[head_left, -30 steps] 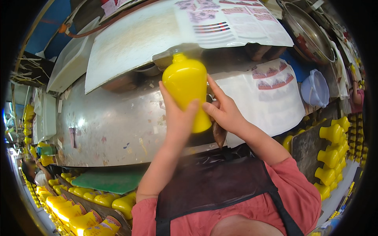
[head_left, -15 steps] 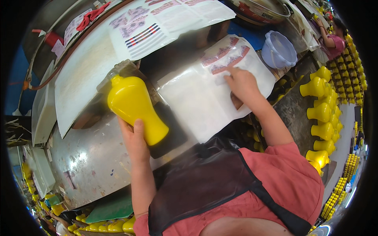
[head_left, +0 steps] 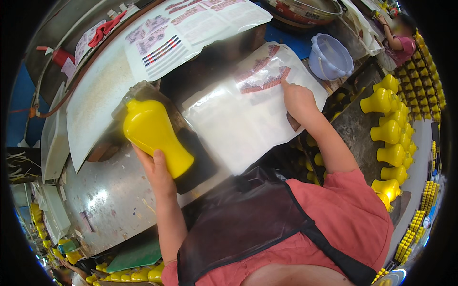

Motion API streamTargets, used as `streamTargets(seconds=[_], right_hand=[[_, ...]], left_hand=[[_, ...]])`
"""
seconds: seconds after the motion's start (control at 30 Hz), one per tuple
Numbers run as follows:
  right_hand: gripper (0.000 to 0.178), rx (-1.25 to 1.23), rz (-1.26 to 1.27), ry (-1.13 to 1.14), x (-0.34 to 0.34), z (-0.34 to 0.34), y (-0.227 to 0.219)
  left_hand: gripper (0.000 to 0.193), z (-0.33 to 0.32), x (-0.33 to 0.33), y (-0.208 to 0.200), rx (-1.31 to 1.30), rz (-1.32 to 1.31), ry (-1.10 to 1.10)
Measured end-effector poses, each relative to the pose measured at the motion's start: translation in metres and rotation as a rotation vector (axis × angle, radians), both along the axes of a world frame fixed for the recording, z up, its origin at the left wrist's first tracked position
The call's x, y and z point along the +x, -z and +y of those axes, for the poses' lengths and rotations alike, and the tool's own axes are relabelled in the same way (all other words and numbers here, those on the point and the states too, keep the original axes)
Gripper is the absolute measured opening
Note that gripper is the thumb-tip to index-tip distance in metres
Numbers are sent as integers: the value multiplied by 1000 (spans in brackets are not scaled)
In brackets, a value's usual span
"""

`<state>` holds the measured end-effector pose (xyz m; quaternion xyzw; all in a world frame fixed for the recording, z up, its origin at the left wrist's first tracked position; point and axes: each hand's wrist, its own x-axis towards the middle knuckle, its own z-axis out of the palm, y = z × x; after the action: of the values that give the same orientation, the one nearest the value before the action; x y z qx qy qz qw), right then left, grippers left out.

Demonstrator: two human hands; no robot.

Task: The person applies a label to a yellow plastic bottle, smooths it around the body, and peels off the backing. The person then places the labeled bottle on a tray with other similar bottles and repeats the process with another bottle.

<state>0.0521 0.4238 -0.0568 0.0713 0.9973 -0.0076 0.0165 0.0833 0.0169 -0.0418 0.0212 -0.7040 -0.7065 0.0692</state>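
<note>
My left hand [head_left: 159, 172] grips the lower part of a glossy yellow vase [head_left: 156, 132], which lies tilted with its narrow neck pointing away. Its fingers go under the vase and the thumb rests on the near side. My right hand [head_left: 301, 104] is closed, with the index fingertip at the right end of a curved reddish patterned decal strip [head_left: 267, 82]; the other fingers are curled and partly hidden. That strip lies on a white glossy sheet [head_left: 224, 126]. A second patterned strip [head_left: 260, 64] lies just beyond it.
A larger printed decal sheet [head_left: 195, 45] covers the pale board at the back. A light-blue bucket [head_left: 330, 59] stands at the right, near a large metal basin [head_left: 305, 10]. Yellow vases [head_left: 389, 131] line the right side. Another person [head_left: 403, 46] is at the far right.
My right fingertip has moved to the strip's right end, and the nearer strip has turned and shifted slightly toward me. My left hand still grips the vase. The whole view has shifted slightly.
</note>
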Motion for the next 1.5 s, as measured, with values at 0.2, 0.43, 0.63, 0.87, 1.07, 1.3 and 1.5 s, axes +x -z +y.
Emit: streamTargets(seconds=[0.2, 0.43, 0.63, 0.87, 1.07, 1.3, 1.5], right_hand=[[27, -192, 245, -21, -11, 11, -3], [17, -162, 266, -18, -23, 21, 0], [13, -208, 340, -115, -31, 34, 8], [13, -154, 310, -138, -46, 32, 18], [13, -76, 256, -97, -57, 32, 18], [8, -307, 408, -112, -15, 16, -22], [5, -460, 559, -120, 22, 4, -42]], left_hand=[[78, 2, -2, -2, 64, 11, 2], [91, 5, 2, -7, 99, -60, -37], [83, 25, 5, -33, -534, 269, -289], [50, 94, 2, -61, -649, 548, 182], [46, 159, -26, -39, -718, 298, 569], [51, 216, -74, -1, -805, 269, 724], [42, 238, -102, 19, -830, 229, 767]])
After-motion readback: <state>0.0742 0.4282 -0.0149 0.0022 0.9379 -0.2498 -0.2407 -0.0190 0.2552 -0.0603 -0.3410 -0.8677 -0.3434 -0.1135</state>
